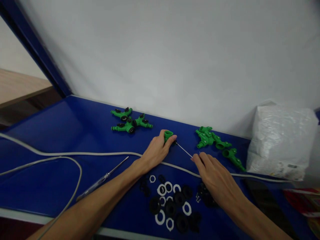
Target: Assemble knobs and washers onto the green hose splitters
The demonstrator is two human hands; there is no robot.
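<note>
My left hand (158, 146) is closed round a green plastic hose splitter (168, 134), its round opening turned up. A small black part shows on its right side. In my right hand (212, 170) is a screwdriver (184, 149); its thin metal shaft points up and left, with the tip at the black part. The screwdriver's handle is hidden in my fingers. Below my hands lie white rings (187, 208), black rings (171, 208) and a few small screws (198, 198). Some black parts (206, 193) are partly covered by my right hand.
Several green splitters with black valves (125, 126) lie at the back left, and bare green splitter bodies (206, 137) at the back right. A second screwdriver (105, 177) rests near my left forearm. A grey cable (90, 154) crosses the blue table. A plastic-wrapped package (281, 140) stands right.
</note>
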